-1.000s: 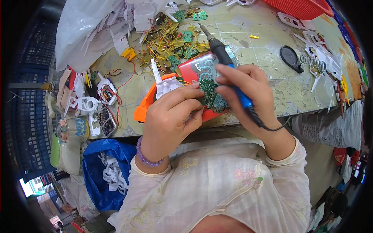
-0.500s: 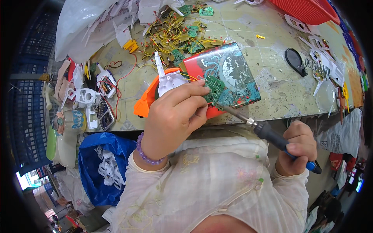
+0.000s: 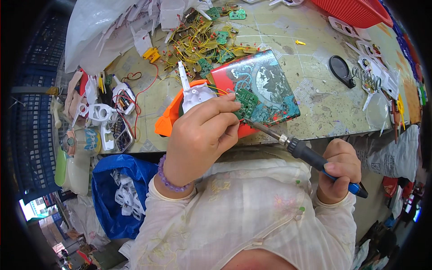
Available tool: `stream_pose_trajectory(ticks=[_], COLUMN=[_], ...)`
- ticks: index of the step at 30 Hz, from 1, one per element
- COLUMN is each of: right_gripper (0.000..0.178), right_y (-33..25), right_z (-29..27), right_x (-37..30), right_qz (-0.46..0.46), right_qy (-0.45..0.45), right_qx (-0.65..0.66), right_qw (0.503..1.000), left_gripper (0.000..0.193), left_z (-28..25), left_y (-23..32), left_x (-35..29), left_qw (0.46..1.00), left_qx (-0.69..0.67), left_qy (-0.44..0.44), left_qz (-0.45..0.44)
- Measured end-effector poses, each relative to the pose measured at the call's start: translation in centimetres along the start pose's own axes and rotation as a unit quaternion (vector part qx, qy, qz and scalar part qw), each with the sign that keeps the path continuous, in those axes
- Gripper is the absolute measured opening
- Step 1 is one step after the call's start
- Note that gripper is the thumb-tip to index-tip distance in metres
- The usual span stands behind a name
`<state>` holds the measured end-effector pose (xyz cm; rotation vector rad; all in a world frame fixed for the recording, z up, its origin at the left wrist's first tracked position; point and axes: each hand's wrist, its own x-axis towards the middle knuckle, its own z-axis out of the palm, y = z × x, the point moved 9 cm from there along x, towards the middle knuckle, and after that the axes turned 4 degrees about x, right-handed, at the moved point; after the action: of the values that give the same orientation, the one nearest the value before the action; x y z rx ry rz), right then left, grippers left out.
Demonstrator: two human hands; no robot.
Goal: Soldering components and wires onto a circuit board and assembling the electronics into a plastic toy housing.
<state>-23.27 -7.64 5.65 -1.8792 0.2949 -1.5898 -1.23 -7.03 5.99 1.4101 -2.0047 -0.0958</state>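
A small green circuit board (image 3: 247, 102) is pinched by its left edge between the thumb and fingers of my left hand (image 3: 204, 128). My right hand (image 3: 338, 171) grips a soldering iron (image 3: 308, 153) by its dark, blue-ended handle. The iron's metal tip is at the board's lower edge; my fingers partly hide that spot, so I cannot tell if it touches. Yellow wires run from the board toward a white plastic housing (image 3: 198, 95), which rests on an orange piece (image 3: 170, 116). Beneath the board lies a red and dark patterned flat box (image 3: 274, 85).
A heap of circuit boards with yellow wires (image 3: 202, 40) lies at the far side. White plastic parts (image 3: 101, 112) and red wires are on the left. A black-rimmed lens (image 3: 339, 69), a spring and a red basket (image 3: 355, 11) stand right. A blue bag (image 3: 105, 180) hangs below the table edge.
The soldering iron and my right hand have shifted slightly left. The circuit board in my left hand has moved slightly left; my grip on it is unchanged.
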Motion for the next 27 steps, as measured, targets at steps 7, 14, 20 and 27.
stream_pose_trajectory(ticks=[7,14,20,27], right_gripper=[0.028,0.031,0.031,0.032], right_y=[0.4,0.9,1.1,1.1], right_z=[-0.1,-0.3,-0.4,-0.5], right_x=[-0.2,-0.6,-0.8,-1.0], right_qz=[0.017,0.023,0.036,0.056], right_qy=[0.000,0.014,0.027,0.033], right_qx=[0.010,0.026,0.021,0.023], right_qw=[1.000,0.999,0.999,0.998], left_gripper=[0.016,0.016,0.017,0.016], left_z=[0.0,-0.1,0.0,0.0], left_y=[-0.1,0.2,0.5,0.6], left_x=[0.0,0.0,0.1,0.1], left_qw=[1.000,1.000,1.000,0.999], left_qx=[-0.003,0.004,0.021,0.026], left_qy=[-0.002,0.018,0.016,0.017], left_qz=[-0.003,0.004,0.016,0.016])
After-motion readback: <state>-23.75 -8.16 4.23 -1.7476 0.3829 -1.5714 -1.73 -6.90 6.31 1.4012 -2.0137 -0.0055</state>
